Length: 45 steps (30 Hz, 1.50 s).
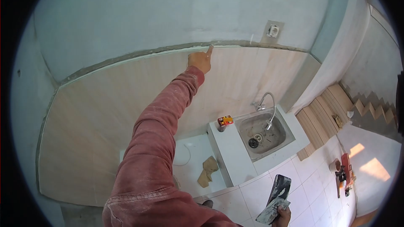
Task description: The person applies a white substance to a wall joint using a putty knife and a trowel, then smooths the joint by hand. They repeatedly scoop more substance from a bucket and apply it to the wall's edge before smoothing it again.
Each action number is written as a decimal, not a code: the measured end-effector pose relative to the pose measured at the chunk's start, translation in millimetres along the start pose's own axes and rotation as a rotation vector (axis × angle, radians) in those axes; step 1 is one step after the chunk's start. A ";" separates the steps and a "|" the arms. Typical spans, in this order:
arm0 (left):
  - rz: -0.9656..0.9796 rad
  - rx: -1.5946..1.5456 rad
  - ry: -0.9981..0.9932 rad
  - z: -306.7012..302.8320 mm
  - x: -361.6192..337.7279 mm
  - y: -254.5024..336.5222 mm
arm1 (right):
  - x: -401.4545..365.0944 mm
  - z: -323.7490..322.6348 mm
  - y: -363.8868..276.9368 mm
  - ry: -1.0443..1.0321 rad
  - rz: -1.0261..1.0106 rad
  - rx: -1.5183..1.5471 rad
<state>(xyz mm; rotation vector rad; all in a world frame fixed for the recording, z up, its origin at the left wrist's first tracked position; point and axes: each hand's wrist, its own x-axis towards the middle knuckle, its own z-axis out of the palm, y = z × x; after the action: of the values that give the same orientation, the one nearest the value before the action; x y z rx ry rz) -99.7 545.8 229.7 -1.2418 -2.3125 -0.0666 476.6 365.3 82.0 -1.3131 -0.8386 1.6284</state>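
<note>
My left hand (200,61), in a dusty red sleeve, reaches up to the wall. Its index finger is stretched out at the strip of filler (160,50) along the top edge of the wood-look wall panel (235,75); the other fingers are curled and appear to hold nothing. Low in the view, my right hand (283,217) grips a putty-smeared scraper (271,211). A black, flat piece with putty on it (281,186) lies against the scraper; whether the fingers hold it too is hidden.
A steel sink (275,141) with a curved faucet (269,96) sits in the white counter (229,155). A red-yellow box (225,120) stands on its left. Tan scrap (207,171) lies below. Red tool (346,170) rests on the tiled floor. A socket (273,31) is above.
</note>
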 end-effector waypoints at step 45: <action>-0.275 -0.992 0.059 3.3 -113.8 -183.0 | 3.8 37.6 -0.1 -0.321 0.085 -0.115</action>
<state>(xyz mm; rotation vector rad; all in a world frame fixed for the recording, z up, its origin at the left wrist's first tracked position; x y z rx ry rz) -194.6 353.2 209.9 -1.2553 -2.4180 -1.4586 439.7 369.3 88.9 -1.1951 -1.0939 1.9148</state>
